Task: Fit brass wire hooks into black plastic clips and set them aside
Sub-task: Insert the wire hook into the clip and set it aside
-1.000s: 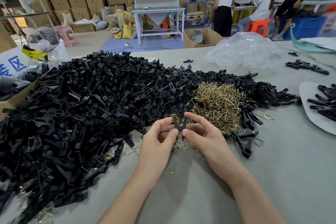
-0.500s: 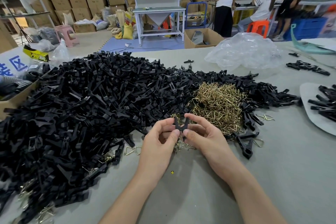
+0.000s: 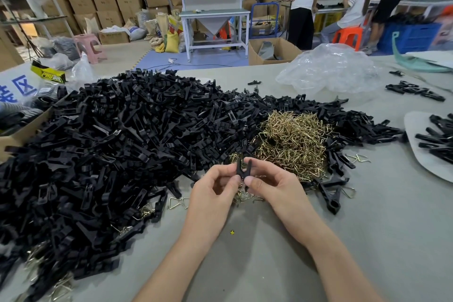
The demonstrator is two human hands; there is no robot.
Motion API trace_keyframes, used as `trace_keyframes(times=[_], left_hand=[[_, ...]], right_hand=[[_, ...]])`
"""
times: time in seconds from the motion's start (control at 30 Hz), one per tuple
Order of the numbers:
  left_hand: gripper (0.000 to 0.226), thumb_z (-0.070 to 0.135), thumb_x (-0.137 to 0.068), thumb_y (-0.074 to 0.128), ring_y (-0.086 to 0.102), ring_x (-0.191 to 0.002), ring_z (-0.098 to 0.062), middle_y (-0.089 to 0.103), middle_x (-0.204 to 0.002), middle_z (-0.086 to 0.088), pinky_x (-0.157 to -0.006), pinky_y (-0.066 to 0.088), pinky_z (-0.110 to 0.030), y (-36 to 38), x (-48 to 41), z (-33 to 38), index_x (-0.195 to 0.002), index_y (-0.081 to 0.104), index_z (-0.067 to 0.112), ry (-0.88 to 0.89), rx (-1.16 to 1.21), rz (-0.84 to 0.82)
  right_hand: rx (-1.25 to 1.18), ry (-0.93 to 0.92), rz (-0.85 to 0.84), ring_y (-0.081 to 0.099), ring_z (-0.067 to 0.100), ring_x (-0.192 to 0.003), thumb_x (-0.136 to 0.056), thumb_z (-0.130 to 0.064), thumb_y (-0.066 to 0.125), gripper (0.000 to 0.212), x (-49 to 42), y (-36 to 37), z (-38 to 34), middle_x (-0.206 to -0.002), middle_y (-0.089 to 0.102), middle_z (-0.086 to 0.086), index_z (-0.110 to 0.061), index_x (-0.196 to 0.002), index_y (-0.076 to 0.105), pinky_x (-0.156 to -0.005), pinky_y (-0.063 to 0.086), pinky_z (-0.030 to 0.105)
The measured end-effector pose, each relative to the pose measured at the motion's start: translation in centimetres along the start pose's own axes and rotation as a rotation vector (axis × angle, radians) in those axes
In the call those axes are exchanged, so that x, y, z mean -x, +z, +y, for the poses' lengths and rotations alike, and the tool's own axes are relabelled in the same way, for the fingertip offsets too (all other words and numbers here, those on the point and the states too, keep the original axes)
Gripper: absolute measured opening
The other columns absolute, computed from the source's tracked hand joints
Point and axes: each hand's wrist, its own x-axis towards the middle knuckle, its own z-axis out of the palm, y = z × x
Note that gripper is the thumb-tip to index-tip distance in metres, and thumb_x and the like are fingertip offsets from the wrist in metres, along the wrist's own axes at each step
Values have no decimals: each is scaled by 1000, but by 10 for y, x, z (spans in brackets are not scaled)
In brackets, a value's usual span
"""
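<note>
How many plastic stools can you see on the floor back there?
2: a pink stool on the far left, and an orange stool on the right, under a seated person. Others may be hidden.

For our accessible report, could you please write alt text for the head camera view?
The left hand and right hand pinch one black clip, prongs up, over a grey table. Behind lie a big heap of black clips and a smaller pile of brass wire hooks.
</note>
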Motion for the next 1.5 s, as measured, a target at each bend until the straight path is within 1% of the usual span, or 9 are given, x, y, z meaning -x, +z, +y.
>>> trace_keyframes(times=[0.27, 0.5, 0.67, 0.8, 0.87, 1.03, 1.17, 1.37, 1.5], left_hand=[[28, 6, -92, 61, 62, -102, -4, 61, -105, 15, -78, 46, -11, -3, 3, -1, -109, 68, 27, 159, -219, -79], [48, 23, -90, 69, 53, -120, -1, 58, -119, 19, -96, 39, -9, -5, 4, -6, -133, 51, 33, 213, -313, -162], [57, 16, -89, 72, 55, -117, 3, 56, -119, 30, -93, 38, -4, -2, 5, -6, -131, 48, 46, 223, -283, -75], [59, 4, -88, 69, 59, -108, -2, 61, -109, 24, -91, 41, -8, -5, 3, -5, -128, 50, 43, 230, -275, -34], [58, 2, -88, 69, 59, -106, 0, 62, -106, 22, -91, 41, -7, -7, 2, -3, -126, 50, 43, 237, -296, -35], [58, 5, -91, 66, 55, -115, -1, 62, -112, 21, -95, 36, -5, -14, 2, 2, -127, 50, 48, 259, -300, -29], [62, 8, -91, 66, 56, -114, -10, 60, -115, 22, -93, 39, -10, -14, 3, 1, -130, 47, 53, 268, -276, -48], [73, 21, -90, 68, 50, -117, 4, 48, -128, 35, -97, 38, -10, -4, 9, -2, -136, 30, 63, 340, -456, -128], [52, 22, -90, 69, 55, -114, -8, 59, -118, 21, -93, 42, -15, 2, 11, 2, -127, 47, 51, 308, -285, -24]], right_hand=[[-33, -9, -30, 68, 8, -79, -86, -1, 74, 39, -1, 1, 3, -79, 65, -7, -34, -107, 78, -76, 57, 20], [-80, -15, -1, 72, 15, -91, -87, -11, 75, 28, 0, -1, -1, -101, 76, 4, -31, -106, 76, -79, 56, 22], [-147, 4, -14, 70, 22, -105, -82, -23, 78, 31, 0, -4, -1, -108, 75, 6, -29, -112, 74, -89, 56, 28], [-64, 14, -67, 67, 9, -103, -84, -18, 80, 41, -1, -4, 0, -100, 72, -10, -40, -117, 70, -92, 52, 24], [-65, 23, -92, 67, 11, -105, -83, -18, 81, 43, -1, -3, 0, -104, 71, -7, -40, -118, 69, -93, 52, 25], [-550, 181, -153, 69, 33, -108, -88, -36, 70, 40, 0, 0, -8, -122, 68, 16, -16, -122, 71, -87, 59, 36], [-697, 277, -158, 70, 35, -106, -95, -20, 57, 31, 1, -2, -10, -125, 68, 21, -8, -119, 72, -91, 60, 43], [-604, 291, -263, 69, 32, -110, -97, -10, 58, 26, 4, 5, -6, -124, 68, 23, -7, -119, 72, -93, 58, 43], [-654, 217, -224, 70, 29, -108, -95, -12, 55, 29, 4, 8, -8, -125, 69, 20, -12, -117, 75, -90, 58, 35]])
